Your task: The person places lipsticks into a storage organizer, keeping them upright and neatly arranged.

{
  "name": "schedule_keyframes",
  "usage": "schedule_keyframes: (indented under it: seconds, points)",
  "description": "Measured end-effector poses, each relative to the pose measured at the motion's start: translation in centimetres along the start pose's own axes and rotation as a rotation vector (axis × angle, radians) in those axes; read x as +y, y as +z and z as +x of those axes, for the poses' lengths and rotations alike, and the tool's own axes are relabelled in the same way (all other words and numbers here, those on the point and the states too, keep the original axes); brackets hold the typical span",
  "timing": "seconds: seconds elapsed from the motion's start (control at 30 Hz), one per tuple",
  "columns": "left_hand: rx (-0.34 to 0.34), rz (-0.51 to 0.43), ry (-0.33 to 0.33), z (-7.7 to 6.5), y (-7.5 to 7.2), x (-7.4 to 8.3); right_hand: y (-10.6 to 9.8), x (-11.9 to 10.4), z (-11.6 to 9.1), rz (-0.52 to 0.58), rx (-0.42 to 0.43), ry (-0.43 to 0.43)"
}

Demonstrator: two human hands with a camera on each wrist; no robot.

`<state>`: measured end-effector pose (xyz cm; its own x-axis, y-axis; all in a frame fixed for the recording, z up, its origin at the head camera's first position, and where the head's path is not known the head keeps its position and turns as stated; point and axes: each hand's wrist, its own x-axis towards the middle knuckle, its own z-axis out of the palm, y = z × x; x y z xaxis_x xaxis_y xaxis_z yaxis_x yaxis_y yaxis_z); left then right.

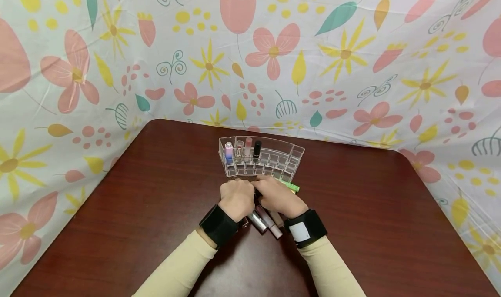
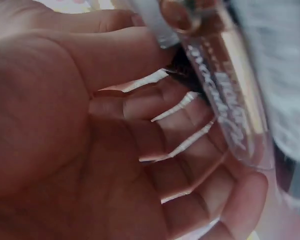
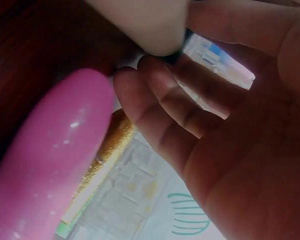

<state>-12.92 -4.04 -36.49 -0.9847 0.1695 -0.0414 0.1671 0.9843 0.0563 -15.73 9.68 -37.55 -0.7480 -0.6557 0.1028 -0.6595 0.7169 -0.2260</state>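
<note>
Lipsticks (image 1: pixel 269 222) lie loose on the desk (image 1: pixel 164 192), near the clear stand (image 1: pixel 274 160), partly under the left hand (image 1: pixel 237 199) and right hand (image 1: pixel 281 195). Both look part-curled; whether either grips one, I cannot tell. Picking one out seems the step; next calls for a firm pinch.
</note>
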Motion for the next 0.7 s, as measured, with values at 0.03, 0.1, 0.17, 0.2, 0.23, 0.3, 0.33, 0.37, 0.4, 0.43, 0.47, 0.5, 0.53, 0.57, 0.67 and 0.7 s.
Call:
schedule_keyframes:
  seconds: [0.03,0.1,0.17,0.2,0.23,0.3,0.33,0.37,0.4,0.43,0.47,0.5,0.53,0.57,0.67,0.7]
  points:
    - [-0.010,-0.002,0.007,0.1,0.1,-0.1,0.1,0.0,0.0,-0.006,0.000,0.008]
    - [-0.022,-0.006,0.017,0.3,0.2,-0.2,0.3,0.0,0.1,-0.009,0.001,0.029]
    - [-0.029,-0.005,0.027,0.5,0.3,-0.4,0.4,-0.1,0.2,-0.013,0.000,0.039]
    - [-0.035,-0.005,0.030,0.5,0.3,-0.4,0.4,-0.1,0.2,-0.012,-0.002,0.043]
    - [-0.042,-0.003,0.031,0.6,0.3,-0.5,0.4,-0.1,0.2,-0.013,-0.006,0.047]
    - [-0.053,0.000,0.037,0.7,0.4,-0.5,0.5,-0.1,0.2,-0.009,-0.013,0.059]
    - [-0.058,0.003,0.043,0.8,0.3,-0.6,0.4,-0.1,0.2,-0.014,-0.021,0.066]
    - [-0.056,0.002,0.051,0.8,0.2,-0.7,0.4,-0.1,0.2,-0.022,-0.028,0.078]
    - [-0.043,-0.004,0.063,0.7,0.1,-0.8,0.3,-0.2,0.1,-0.032,-0.033,0.092]
    - [-0.028,-0.015,0.078,0.7,-0.1,-1.0,0.2,-0.3,0.0,-0.040,-0.033,0.106]
    - [-0.006,-0.035,0.097,0.7,-0.4,-1.2,-0.1,-0.4,-0.1,-0.050,-0.027,0.122]
    - [0.017,-0.060,0.115,0.6,-0.8,-1.5,-0.4,-0.5,-0.1,-0.062,-0.014,0.136]
    - [0.052,-0.093,0.139,0.5,-1.3,-1.8,-0.9,-0.7,-0.2,-0.072,0.007,0.147]
    - [0.093,-0.135,0.169,0.5,-1.9,-2.2,-1.4,-0.8,-0.3,-0.077,0.043,0.155]
    - [0.196,-0.289,0.298,0.3,-4.1,-3.5,-3.5,-1.3,-0.8,-0.047,0.190,0.138]
    - [0.228,-0.342,0.353,0.2,-4.8,-3.9,-4.3,-1.5,-1.1,-0.024,0.240,0.122]
